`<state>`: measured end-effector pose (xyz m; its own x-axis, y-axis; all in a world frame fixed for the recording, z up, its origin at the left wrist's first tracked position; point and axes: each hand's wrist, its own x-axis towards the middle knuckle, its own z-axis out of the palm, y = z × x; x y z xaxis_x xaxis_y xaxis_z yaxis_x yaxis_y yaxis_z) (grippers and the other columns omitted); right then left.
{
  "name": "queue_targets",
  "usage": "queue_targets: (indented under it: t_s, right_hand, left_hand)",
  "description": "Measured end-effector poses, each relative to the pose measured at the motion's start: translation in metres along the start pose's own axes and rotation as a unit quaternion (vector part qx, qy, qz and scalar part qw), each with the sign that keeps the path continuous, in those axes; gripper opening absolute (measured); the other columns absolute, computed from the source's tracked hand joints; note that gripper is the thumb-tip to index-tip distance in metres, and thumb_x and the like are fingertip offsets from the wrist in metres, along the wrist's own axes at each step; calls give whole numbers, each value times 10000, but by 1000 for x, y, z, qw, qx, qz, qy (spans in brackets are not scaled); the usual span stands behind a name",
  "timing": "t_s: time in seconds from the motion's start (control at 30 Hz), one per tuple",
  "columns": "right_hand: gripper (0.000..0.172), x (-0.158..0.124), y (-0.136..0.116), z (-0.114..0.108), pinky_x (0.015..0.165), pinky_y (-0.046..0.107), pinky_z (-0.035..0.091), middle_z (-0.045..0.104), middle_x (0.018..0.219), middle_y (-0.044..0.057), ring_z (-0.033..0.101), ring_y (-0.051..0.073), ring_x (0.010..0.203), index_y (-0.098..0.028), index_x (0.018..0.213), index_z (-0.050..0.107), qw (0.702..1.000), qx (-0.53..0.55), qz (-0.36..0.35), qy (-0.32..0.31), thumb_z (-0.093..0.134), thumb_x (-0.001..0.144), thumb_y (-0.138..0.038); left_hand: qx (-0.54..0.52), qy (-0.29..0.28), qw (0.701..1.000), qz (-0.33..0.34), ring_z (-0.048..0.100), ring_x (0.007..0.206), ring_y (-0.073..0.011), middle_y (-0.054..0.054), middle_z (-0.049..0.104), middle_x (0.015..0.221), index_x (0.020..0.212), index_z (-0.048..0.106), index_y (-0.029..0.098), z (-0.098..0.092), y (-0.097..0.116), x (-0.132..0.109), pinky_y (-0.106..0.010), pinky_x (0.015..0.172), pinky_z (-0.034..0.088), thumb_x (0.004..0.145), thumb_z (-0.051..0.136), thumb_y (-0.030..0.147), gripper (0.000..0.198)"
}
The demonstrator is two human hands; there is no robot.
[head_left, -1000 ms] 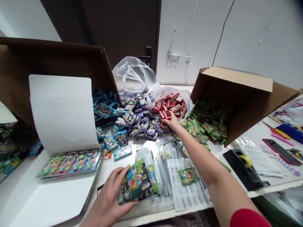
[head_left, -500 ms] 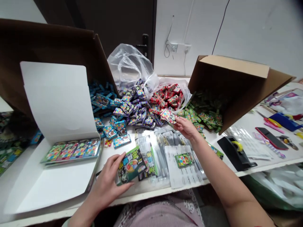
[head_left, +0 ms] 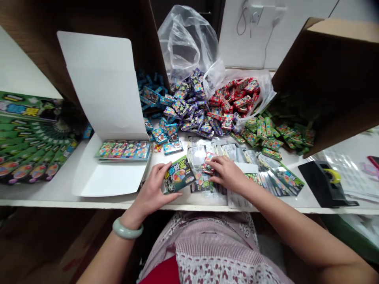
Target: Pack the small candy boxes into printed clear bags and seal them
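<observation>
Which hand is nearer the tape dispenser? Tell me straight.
Right. The right hand rests on clear packets, left of the tape dispenser; the left hand is farther away, holding a green card.

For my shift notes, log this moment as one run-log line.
left hand: green printed card packet | right hand: small red paper box | nearby: clear plastic sleeves

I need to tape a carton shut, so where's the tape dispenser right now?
In the head view, the black tape dispenser sits at the right of the white table, in front of the open cardboard box and right of the small green packets.
</observation>
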<state>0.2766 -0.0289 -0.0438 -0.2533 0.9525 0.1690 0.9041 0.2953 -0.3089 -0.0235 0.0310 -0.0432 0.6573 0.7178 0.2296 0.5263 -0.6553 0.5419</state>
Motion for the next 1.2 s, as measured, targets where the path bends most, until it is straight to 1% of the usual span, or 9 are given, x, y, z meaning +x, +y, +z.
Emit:
queue_targets:
  t_s: [0.23,0.33,0.43,0.5,0.57,0.7,0.93,1.13,1.2]
  right_hand:
    - [830,16,-7,-4,1044,533,343,420,1426,207,364,402,1313,-155,1388,437,988,-54,135,-52,739,711,-527]
    - [755,20,-15,8,993,522,392,499,1338,198,453,391,1228,-158,1350,475,988,-45,135,-60,739,707,-452]
    - [600,13,-13,-2,982,475,426,552,1256,145,514,324,1154,-190,1298,510,991,14,126,35,692,753,-363]
    - [624,2,-9,-24,1034,483,397,511,1318,106,475,304,1216,-255,1352,453,987,57,93,120,678,778,-353]
    - [675,-8,-8,-47,1074,506,363,447,1389,70,422,296,1279,-331,1411,371,986,75,38,145,663,803,-337]
    - [736,-23,-20,-72,1040,547,397,419,1403,77,423,325,1262,-362,1439,330,997,25,-44,57,678,795,-292]
    - [667,-27,-29,-68,1009,519,437,472,1325,120,458,321,1218,-285,1363,429,994,13,-97,-50,721,764,-286]
    - [914,-25,-33,-55,1085,464,394,326,1464,135,365,289,1350,-286,1465,208,988,145,-51,-16,762,744,-386]
    - [833,-24,-36,-49,1060,470,411,428,1395,128,432,276,1296,-281,1448,235,985,168,-16,34,728,783,-383]
  left_hand:
    - [-36,7,999,0,465,1213,-288,-96,410,1260,1405,318,245,-1,2,10,-483,1057,414,733,750,427,820]
    - [-41,14,999,9,465,1216,-289,-93,413,1261,1399,325,240,-2,6,17,-490,1059,411,717,766,429,834]
    - [-40,8,999,14,466,1209,-293,-92,410,1262,1415,304,250,-3,7,18,-497,1050,418,707,775,420,867]
    - [-34,4,999,28,457,1211,-297,-99,404,1269,1431,280,250,-1,6,19,-502,1050,416,705,775,410,893]
    - [-22,1,998,53,442,1215,-304,-113,397,1276,1441,265,238,3,7,21,-505,1054,406,702,777,399,913]
    - [-2,-15,995,104,423,1220,-324,-141,394,1283,1453,253,213,12,11,28,-503,1051,396,690,780,408,947]
    - [8,-56,987,149,412,1221,-329,-150,382,1302,1461,236,207,15,21,29,-501,1041,396,697,766,435,957]
    - [-27,-54,992,110,426,1207,-320,-141,388,1274,1443,250,219,20,27,25,-487,1029,418,680,788,421,955]
    - [-18,-31,996,84,427,1206,-320,-136,392,1269,1438,249,229,19,25,25,-493,1031,416,694,779,388,926]
